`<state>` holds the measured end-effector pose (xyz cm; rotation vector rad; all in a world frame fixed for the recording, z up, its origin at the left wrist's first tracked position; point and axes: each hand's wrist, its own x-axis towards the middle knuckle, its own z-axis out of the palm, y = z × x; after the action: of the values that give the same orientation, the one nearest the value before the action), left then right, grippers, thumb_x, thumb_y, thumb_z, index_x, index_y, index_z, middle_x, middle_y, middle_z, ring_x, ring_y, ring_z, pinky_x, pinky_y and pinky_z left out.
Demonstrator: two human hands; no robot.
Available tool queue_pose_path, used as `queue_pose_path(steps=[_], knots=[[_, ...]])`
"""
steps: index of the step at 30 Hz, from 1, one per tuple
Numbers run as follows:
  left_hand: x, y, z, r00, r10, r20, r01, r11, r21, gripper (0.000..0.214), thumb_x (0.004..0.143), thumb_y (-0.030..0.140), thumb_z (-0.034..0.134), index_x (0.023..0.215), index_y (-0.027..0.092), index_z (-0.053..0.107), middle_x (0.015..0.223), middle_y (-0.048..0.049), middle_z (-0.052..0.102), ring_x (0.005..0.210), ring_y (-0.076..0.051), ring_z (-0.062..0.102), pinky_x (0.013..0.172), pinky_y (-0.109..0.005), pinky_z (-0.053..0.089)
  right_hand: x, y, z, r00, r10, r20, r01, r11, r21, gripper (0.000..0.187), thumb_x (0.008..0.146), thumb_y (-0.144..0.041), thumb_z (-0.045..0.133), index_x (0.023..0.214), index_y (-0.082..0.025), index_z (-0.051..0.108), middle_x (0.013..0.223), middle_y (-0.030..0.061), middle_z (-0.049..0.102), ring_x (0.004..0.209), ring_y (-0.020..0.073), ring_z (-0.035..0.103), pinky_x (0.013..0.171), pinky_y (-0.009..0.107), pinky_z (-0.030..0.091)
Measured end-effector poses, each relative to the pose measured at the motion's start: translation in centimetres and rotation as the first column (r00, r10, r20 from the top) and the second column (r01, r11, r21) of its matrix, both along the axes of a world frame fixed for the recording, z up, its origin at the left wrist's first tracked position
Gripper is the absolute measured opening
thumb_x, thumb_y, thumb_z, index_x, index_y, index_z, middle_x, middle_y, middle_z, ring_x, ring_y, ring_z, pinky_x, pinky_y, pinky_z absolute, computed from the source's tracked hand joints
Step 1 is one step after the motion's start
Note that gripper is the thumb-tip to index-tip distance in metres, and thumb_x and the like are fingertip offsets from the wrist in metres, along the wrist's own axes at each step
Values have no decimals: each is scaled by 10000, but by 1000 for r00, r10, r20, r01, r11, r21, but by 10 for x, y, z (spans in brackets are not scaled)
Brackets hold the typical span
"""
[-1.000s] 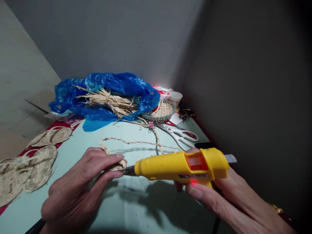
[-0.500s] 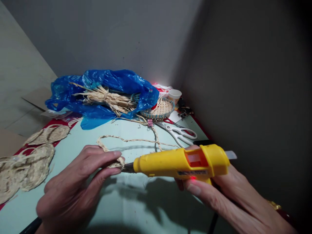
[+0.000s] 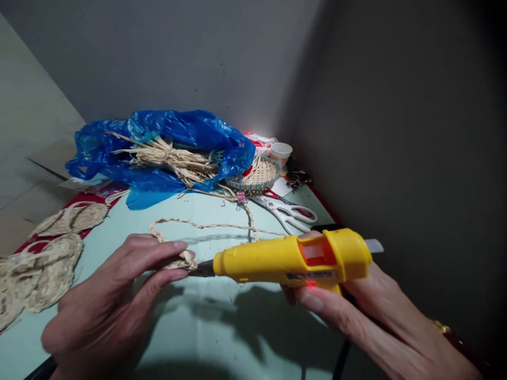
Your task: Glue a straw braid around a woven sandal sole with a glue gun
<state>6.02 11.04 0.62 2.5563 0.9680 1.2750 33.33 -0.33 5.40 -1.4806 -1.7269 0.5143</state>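
Between the thumb and fingers of my left hand (image 3: pixel 114 295) is pinched the coiled end of a braided straw cord (image 3: pixel 182 260). The rest of the cord loops back over the table toward a pink clip (image 3: pixel 241 197). My right hand (image 3: pixel 356 311) is closed around a yellow hot glue gun (image 3: pixel 273 259), its red light lit and a clear glue stick jutting from the back. The gun's dark nozzle (image 3: pixel 204 268) points left and meets the coil at my left fingertips. Whether glue is flowing cannot be seen.
A blue plastic bag (image 3: pixel 174 132) with a bundle of dry straw (image 3: pixel 170 158) lies at the back. Beside it are a woven basket (image 3: pixel 257 177), a paper cup (image 3: pixel 281 152) and white-handled scissors (image 3: pixel 289 214). Woven straw pieces (image 3: pixel 55 272) rest at the left edge. A wall rises behind.
Both hands, with the cord and the glue gun, have shifted slightly left in view, and the background has shifted a little the same way. The nozzle stays against the coil.
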Motion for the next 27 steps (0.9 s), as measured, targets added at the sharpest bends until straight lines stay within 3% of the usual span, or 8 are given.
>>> queue_pose_path(steps=[10, 16, 22, 27], knots=[[2, 0, -6, 986, 91, 136, -84, 995, -60, 252, 843, 401, 708, 1094, 422, 728, 936, 121, 744, 851, -99, 664, 798, -145, 482, -2, 0, 6, 994, 12, 109, -14, 1000, 22, 141, 976, -365, 544, 953, -293, 663, 870, -40, 726, 721, 160, 673, 755, 259, 589], [1, -6, -7, 932, 317, 175, -273, 933, -234, 250, 775, 463, 736, 1015, 400, 760, 957, 35, 760, 877, -216, 701, 821, -347, 501, -1, 3, 4, 991, 42, 131, -51, 997, 66, 170, 999, -400, 501, 969, -309, 642, 873, -73, 736, 733, 146, 682, 766, 256, 585], [1, -4, -7, 933, 300, 201, -252, 939, -234, 223, 743, 437, 757, 963, 405, 773, 911, 34, 766, 835, -220, 702, 781, -359, 500, 1, 2, 1, 983, 34, 180, -54, 993, 109, 280, 1003, -444, 474, 867, -284, 660, 732, -42, 678, 613, 158, 640, 580, 271, 567], [1, -5, -7, 939, 274, 208, -215, 940, -266, 224, 745, 411, 754, 968, 398, 770, 915, 30, 764, 860, -228, 707, 786, -371, 507, 1, 1, 5, 971, 47, 235, -76, 991, 114, 365, 1022, -457, 427, 803, -267, 648, 732, -32, 694, 637, 159, 662, 603, 266, 587]])
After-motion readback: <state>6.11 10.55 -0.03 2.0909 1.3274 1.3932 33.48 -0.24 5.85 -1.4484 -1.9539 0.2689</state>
